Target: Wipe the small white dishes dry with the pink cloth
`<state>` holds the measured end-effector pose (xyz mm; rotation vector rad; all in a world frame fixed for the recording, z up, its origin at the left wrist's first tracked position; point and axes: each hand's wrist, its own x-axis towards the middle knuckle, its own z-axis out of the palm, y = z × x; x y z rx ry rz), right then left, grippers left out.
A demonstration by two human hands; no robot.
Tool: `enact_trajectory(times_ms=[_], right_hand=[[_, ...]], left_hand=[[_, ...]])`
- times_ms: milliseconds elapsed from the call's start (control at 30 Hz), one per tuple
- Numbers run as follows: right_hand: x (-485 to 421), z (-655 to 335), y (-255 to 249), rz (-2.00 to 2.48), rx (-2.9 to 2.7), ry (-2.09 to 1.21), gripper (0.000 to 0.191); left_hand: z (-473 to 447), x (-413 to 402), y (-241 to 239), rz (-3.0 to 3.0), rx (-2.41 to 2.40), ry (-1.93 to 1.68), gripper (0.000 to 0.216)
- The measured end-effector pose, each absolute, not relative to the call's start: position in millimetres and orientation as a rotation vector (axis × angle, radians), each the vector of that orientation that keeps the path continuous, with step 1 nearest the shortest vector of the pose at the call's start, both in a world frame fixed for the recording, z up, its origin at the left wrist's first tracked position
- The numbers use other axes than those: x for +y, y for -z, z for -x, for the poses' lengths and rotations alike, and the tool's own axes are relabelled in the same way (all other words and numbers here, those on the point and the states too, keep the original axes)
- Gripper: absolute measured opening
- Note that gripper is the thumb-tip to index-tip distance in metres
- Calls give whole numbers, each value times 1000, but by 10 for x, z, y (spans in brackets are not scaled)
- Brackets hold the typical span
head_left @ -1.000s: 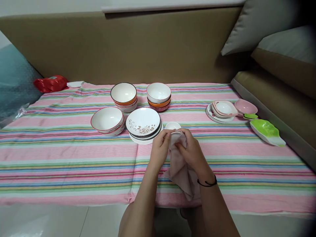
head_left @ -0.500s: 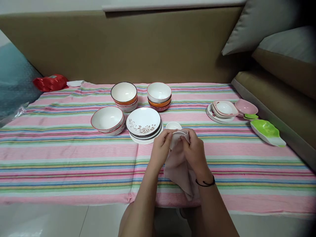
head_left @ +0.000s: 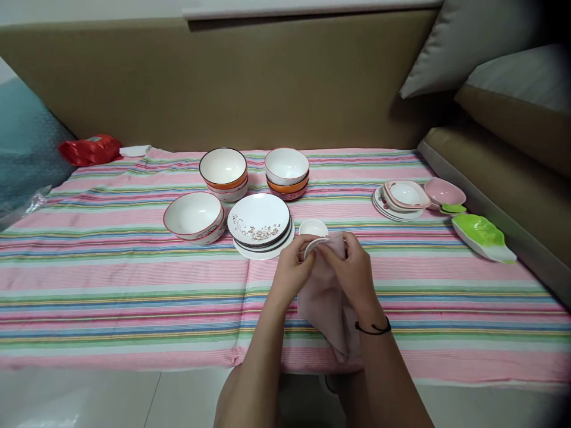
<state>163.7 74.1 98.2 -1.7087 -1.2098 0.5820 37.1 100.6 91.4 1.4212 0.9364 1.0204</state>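
My left hand (head_left: 293, 265) grips the rim of a small white bowl (head_left: 313, 244), most of which is hidden by fingers and fabric. A greyish-pink cloth (head_left: 322, 297) is bunched in my right hand (head_left: 354, 270), pressed over the bowl's right side and hanging toward the table's front edge. Another small white bowl (head_left: 313, 227) sits just beyond my fingertips. Left of my hands is a stack of plates (head_left: 259, 217), the top one white with a brown flower pattern.
Large bowls stand stacked behind the plates: a red-rimmed one (head_left: 194, 215), a dark-rimmed one (head_left: 223, 167) and another (head_left: 286, 166). Rightward lie small dishes (head_left: 407, 195), a pink bowl (head_left: 445, 193) and a green leaf-shaped dish (head_left: 482, 236). A red bundle (head_left: 90, 150) rests far left on the striped tablecloth (head_left: 134, 285).
The cloth now covers more of the small bowl's rim, drawn up by my right hand. The held bowl appears turned and tilted toward my left hand. The other dishes stay in place.
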Motion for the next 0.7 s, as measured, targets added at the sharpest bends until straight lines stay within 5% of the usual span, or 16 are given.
enact_trajectory(times_ms=[500,700], right_hand=[[749,-1654,-934,1653,-1234,-668,19],[750,-1583,-965,1664,-1192,-599,31]], left_hand=[[-384,1015,-960,-1256,897,-1105,19],[-378,1025,-986,-1298,900,-1096,17]])
